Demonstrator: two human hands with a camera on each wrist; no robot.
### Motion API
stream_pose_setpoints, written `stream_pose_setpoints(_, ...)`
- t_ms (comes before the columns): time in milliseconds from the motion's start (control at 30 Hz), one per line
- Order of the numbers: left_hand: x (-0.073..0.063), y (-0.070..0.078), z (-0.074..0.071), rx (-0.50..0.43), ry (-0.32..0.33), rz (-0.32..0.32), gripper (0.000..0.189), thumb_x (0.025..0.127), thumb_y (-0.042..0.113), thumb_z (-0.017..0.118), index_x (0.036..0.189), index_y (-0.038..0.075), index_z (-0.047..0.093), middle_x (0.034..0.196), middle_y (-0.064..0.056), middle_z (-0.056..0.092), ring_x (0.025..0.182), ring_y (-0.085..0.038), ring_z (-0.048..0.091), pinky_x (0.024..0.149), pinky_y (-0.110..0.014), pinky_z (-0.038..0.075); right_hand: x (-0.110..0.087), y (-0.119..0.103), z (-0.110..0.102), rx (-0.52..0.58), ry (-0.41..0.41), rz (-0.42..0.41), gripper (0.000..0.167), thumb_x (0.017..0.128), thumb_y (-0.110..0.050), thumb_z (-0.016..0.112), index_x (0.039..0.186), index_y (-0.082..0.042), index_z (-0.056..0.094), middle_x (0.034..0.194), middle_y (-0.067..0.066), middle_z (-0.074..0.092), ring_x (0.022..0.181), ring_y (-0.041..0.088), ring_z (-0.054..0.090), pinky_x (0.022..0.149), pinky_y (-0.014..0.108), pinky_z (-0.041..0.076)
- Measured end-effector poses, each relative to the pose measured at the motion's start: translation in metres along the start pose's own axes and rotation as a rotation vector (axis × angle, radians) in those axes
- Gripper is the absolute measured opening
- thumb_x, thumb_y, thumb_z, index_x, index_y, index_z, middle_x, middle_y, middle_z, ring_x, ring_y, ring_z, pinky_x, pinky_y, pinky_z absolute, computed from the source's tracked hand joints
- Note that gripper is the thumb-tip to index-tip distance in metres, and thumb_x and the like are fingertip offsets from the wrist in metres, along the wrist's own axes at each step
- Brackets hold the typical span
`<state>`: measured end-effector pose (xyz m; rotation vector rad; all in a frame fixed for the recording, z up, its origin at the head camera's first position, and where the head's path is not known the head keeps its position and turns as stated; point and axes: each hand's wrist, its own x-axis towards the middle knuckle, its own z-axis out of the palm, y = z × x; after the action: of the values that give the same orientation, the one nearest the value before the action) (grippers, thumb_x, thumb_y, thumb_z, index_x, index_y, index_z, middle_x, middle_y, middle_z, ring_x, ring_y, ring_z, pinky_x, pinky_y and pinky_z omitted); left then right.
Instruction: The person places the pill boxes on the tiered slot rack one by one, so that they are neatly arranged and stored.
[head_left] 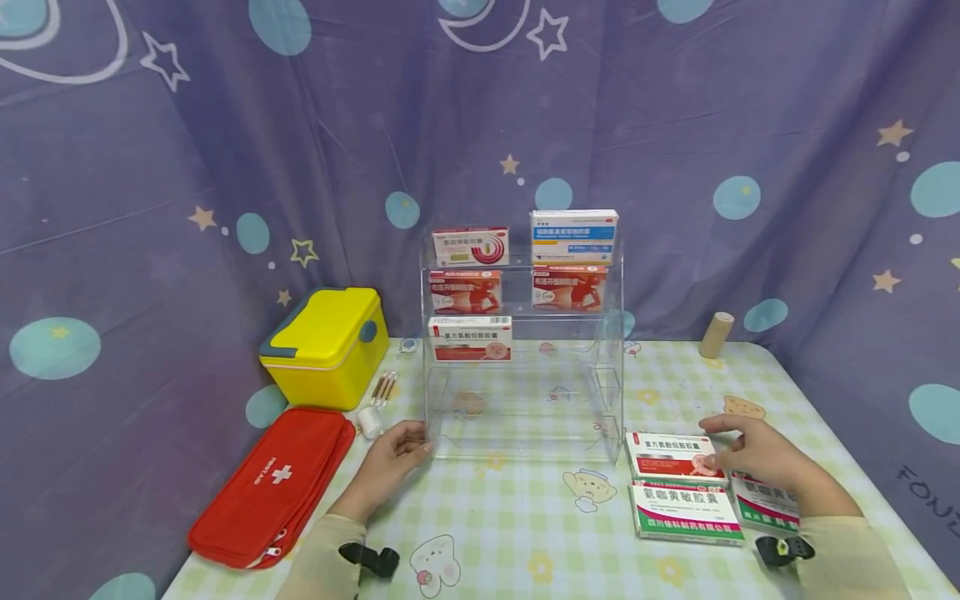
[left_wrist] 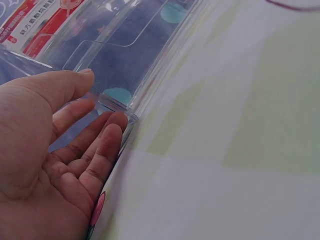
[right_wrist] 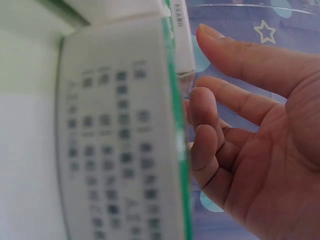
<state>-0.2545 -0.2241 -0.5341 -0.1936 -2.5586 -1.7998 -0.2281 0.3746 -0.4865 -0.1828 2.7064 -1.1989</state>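
A clear acrylic display rack stands mid-table with several medicine boxes on its upper tiers. My left hand rests at the rack's lower left corner, its fingers loosely bent and fingertips right at the edge. On the right, my right hand reaches over a red-and-white medicine box, thumb and fingers spread apart. In front of that lies a green-and-white medicine box; another green-and-white box is partly hidden under the right forearm. In the right wrist view, loosely bent fingers are beside the box ends.
A red first-aid pouch and a yellow box with a blue handle are at the left. Near them lie a small white bottle and several brown-tipped swabs. A tan roll stands at the back right.
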Motion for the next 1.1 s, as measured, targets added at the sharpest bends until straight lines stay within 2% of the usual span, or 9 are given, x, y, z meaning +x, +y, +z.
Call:
stream_pose_setpoints(267, -0.001, 0.007, 0.002, 0.006, 0.003, -0.016, 0.037, 0.099, 0.007, 0.073, 0.134, -0.002, 0.062, 0.122, -0.017, 0.07, 0.106, -0.024, 0.065, 0.084, -0.023, 0.053, 0.001, 0.0, 0.002, -0.006, -0.014, 0.006, 0.074, 0.088, -0.026, 0.087, 0.144, 0.008, 0.053, 0.138, 0.031, 0.057, 0.082, 0.023, 0.067, 0.065, 0.037, 0.054)
stream_pose_setpoints(300, -0.002, 0.008, 0.003, 0.004, 0.001, -0.018, 0.037, 0.099, 0.006, 0.073, 0.133, -0.003, 0.063, 0.122, -0.017, 0.07, 0.106, -0.024, 0.065, 0.084, -0.023, 0.053, 0.001, 0.001, 0.002, 0.003, -0.019, 0.007, 0.073, 0.088, -0.025, 0.087, 0.144, 0.009, 0.054, 0.134, 0.03, 0.06, 0.079, 0.023, 0.067, 0.063, 0.037, 0.053)
stream_pose_setpoints(400, -0.004, 0.013, 0.003, 0.002, 0.0, -0.017, 0.037, 0.099, 0.006, 0.073, 0.133, -0.003, 0.063, 0.121, -0.018, 0.069, 0.106, -0.026, 0.065, 0.084, -0.023, 0.053, 0.001, 0.003, 0.004, 0.007, -0.029, 0.016, 0.069, 0.089, -0.024, 0.086, 0.142, 0.008, 0.056, 0.109, 0.023, 0.07, 0.066, 0.019, 0.06, 0.055, 0.033, 0.049)
stream_pose_setpoints(467, -0.003, 0.011, 0.003, 0.002, -0.001, -0.014, 0.037, 0.099, 0.007, 0.073, 0.134, -0.003, 0.062, 0.122, -0.018, 0.069, 0.107, -0.026, 0.065, 0.084, -0.023, 0.053, 0.001, 0.003, 0.004, -0.009, -0.025, 0.017, 0.067, 0.089, -0.025, 0.086, 0.141, 0.007, 0.058, 0.102, 0.016, 0.071, 0.061, 0.017, 0.054, 0.053, 0.032, 0.045)
stream_pose_setpoints(533, -0.002, 0.006, 0.003, 0.006, 0.0, -0.015, 0.038, 0.099, 0.008, 0.073, 0.134, -0.002, 0.063, 0.123, -0.017, 0.069, 0.108, -0.025, 0.065, 0.085, -0.023, 0.053, 0.002, 0.003, 0.005, -0.011, -0.026, 0.018, 0.065, 0.089, -0.025, 0.086, 0.139, 0.007, 0.059, 0.104, 0.017, 0.07, 0.061, 0.017, 0.053, 0.052, 0.033, 0.045)
stream_pose_setpoints(633, 0.0, 0.0, 0.001, 0.012, 0.007, -0.017, 0.038, 0.099, 0.009, 0.074, 0.134, -0.001, 0.063, 0.123, -0.016, 0.07, 0.107, -0.024, 0.065, 0.084, -0.023, 0.053, 0.002, 0.002, 0.004, -0.007, -0.009, 0.025, 0.062, 0.089, -0.023, 0.086, 0.136, 0.007, 0.06, 0.125, 0.023, 0.064, 0.073, 0.021, 0.062, 0.059, 0.036, 0.05)
stream_pose_setpoints(700, 0.001, -0.002, 0.001, 0.017, 0.012, -0.016, 0.038, 0.099, 0.009, 0.074, 0.134, -0.001, 0.063, 0.123, -0.016, 0.07, 0.107, -0.024, 0.065, 0.084, -0.023, 0.053, 0.003, 0.002, 0.004, -0.02, 0.005, 0.034, 0.058, 0.089, -0.022, 0.086, 0.134, 0.006, 0.06, 0.13, 0.027, 0.061, 0.08, 0.022, 0.065, 0.063, 0.038, 0.052)
stream_pose_setpoints(933, 0.001, 0.0, 0.002, 0.019, 0.017, -0.016, 0.038, 0.099, 0.007, 0.073, 0.134, -0.002, 0.063, 0.121, -0.016, 0.07, 0.107, -0.025, 0.065, 0.085, -0.023, 0.053, 0.008, 0.006, 0.002, -0.073, 0.038, 0.052, 0.049, 0.09, -0.02, 0.085, 0.127, 0.002, 0.063, 0.128, 0.025, 0.062, 0.094, 0.023, 0.068, 0.073, 0.039, 0.054)
stream_pose_setpoints(1100, -0.003, 0.011, 0.004, 0.008, 0.013, -0.021, 0.037, 0.098, 0.005, 0.073, 0.133, -0.003, 0.063, 0.12, -0.017, 0.07, 0.107, -0.025, 0.065, 0.085, -0.023, 0.052, 0.008, 0.01, 0.003, -0.073, 0.069, 0.032, 0.052, 0.089, -0.021, 0.086, 0.13, 0.001, 0.062, 0.127, 0.023, 0.063, 0.095, 0.024, 0.067, 0.072, 0.039, 0.054)
